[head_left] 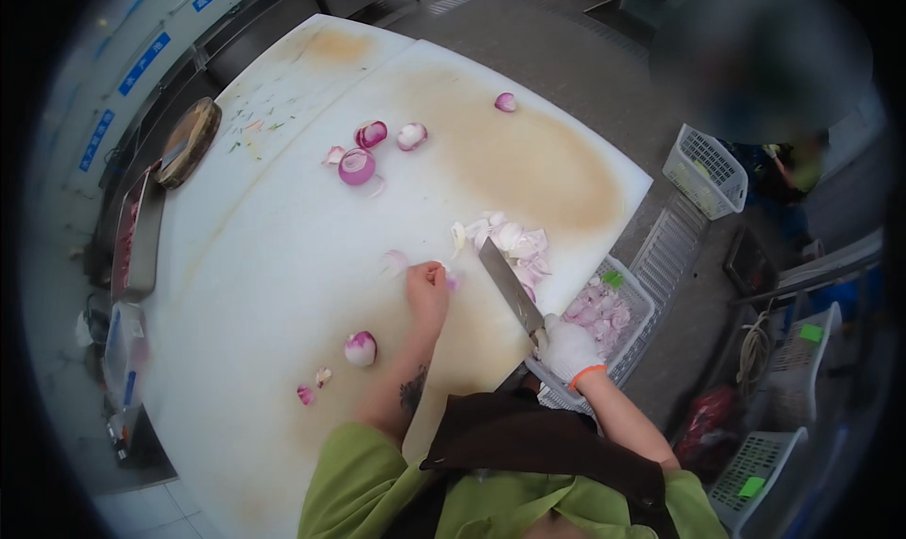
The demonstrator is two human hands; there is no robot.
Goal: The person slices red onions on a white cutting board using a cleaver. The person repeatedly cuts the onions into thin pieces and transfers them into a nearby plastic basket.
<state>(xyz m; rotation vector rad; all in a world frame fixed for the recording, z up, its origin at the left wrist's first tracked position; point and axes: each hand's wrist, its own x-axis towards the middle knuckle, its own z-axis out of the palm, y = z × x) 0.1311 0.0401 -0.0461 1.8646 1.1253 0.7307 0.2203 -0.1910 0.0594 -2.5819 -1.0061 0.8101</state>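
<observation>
My bare left hand (427, 292) is closed above the white cutting surface, its fingers curled together. Pale purple onion bits (454, 280) lie against its fingertips; whether the fingers grip one is hidden. In a white glove with an orange cuff, my right hand (569, 347) grips the handle of a broad kitchen knife (510, 284). Its blade slants up and left, beside a heap of cut onion (514, 242). Left of my left forearm sits a peeled red onion (360, 348), with small onion scraps (305, 394) near it. Farther off stand more red onions (357, 166).
A basket (646, 317) with cut onion sits below the table's right edge. A round wooden board (189, 143) and a metal tray (142, 246) line the left side. White baskets (706, 173) stand on the floor at right. A blurred person is at upper right.
</observation>
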